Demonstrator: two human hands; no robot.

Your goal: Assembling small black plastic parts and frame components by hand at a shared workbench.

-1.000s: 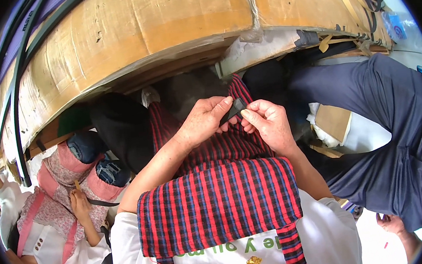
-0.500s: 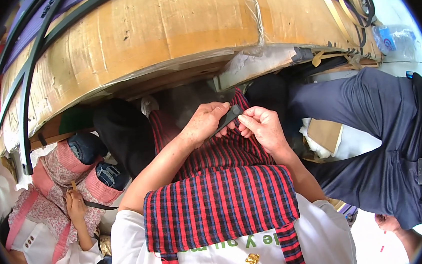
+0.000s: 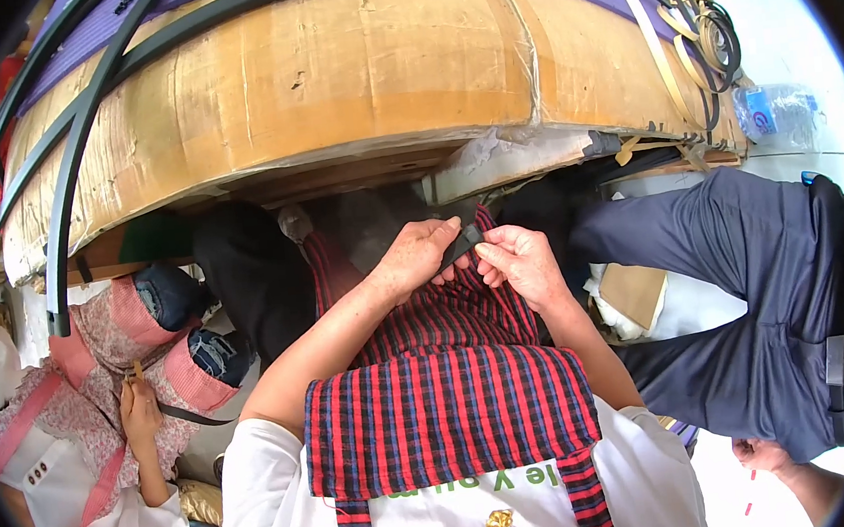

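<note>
Above my lap, my left hand (image 3: 417,256) is closed around a short, flat black strip (image 3: 461,244), its thumb lying along the upper side. My right hand (image 3: 522,263) pinches the same strip near its right end between thumb and fingertips. Part of the strip is hidden behind the fingers of my left hand. Beneath both hands lies my red and black striped apron (image 3: 445,412).
A tape-covered cardboard surface (image 3: 375,67) spans the front, bearing long black strips (image 3: 82,163) and cream and black straps (image 3: 692,19). At left a seated person's hand (image 3: 140,409) holds a thin strap. Someone in dark trousers (image 3: 730,337) sits close at right.
The whole view has shifted slightly, showing more of the cardboard top. Both hands keep hold of the black strip; its visible part looks shorter between them.
</note>
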